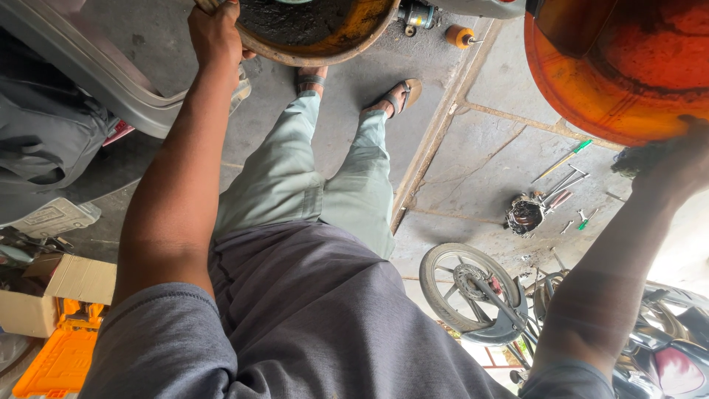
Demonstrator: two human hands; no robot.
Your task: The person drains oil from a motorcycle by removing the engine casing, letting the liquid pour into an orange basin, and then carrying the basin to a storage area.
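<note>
- Found left hand (pixel 214 33) closed over the near rim of the pan (pixel 317 29), fingers wrapped over the edge, thumb side toward the forearm.
- Noted the pan as round, rusty and caked dark inside, with only its near arc in view and the rest cut off at the top edge.
- Recorded no long axis for the pan: round in plan, mouth turned up toward the camera.
- Placed the pan ahead of the body, above the sandals (pixel 399 96), touching the left hand at its left rim.
- Found right hand (pixel 683 159) well right of the pan, pressed against the lower edge of the orange bowl (pixel 628 66).
- Could not tell the right-hand finger position: blurred and partly out of view.
- Saw a dark rag (pixel 639 159) just beside the right hand, against the bowl edge; could not tell whether pinched or merely touching.
- Judged the left hand nearer to the pan, in contact; kept the right hand apart from it, occupied at the bowl.
- Located hand tools (pixel 561 166) and a dark round part (pixel 524 216) on the floor, right of and below the pan.
- Located a wheel (pixel 469 288) farther below the pan, toward the right arm.
- Located a box (pixel 74 281) and an orange crate (pixel 63 358) far below and left of the pan.
</note>
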